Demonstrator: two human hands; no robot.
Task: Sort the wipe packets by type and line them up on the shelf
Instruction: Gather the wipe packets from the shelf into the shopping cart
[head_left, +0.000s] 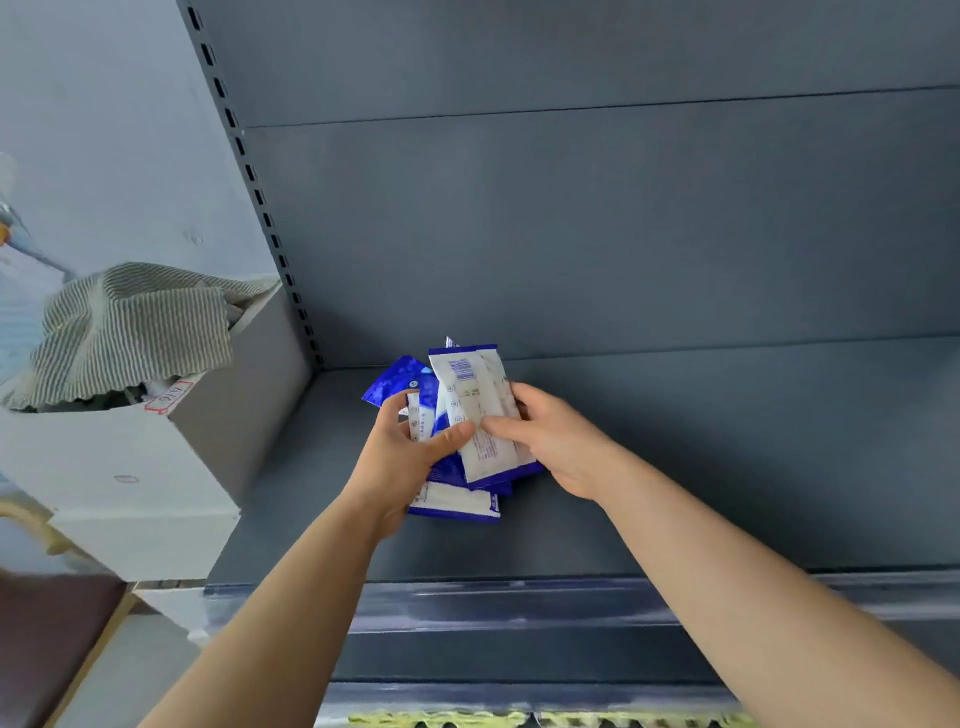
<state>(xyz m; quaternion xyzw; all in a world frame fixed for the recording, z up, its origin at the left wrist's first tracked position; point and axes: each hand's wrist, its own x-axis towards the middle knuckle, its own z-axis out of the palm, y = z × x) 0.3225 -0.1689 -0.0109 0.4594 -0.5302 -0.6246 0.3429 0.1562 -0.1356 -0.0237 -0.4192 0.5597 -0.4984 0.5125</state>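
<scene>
The left grip (402, 452) and right grip (553, 441) are gripping a fanned bundle of blue-and-white plastic wipe packets (457, 462) over the dark grey metal shelf (727, 467), toward its left end. The top packet (475, 395) is lying with its long axis near-to-far, thumbs meeting on it. Open shelf room is lying rightward; the back panel (623, 234) is standing just beyond.

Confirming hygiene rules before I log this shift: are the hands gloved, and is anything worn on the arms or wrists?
No gloves: the left hand and right hand are bare, with no ring, watch or band visible. Both forearms are uncovered down to the frame edge, so no sleeve shows. No markings or tags seen.
</scene>
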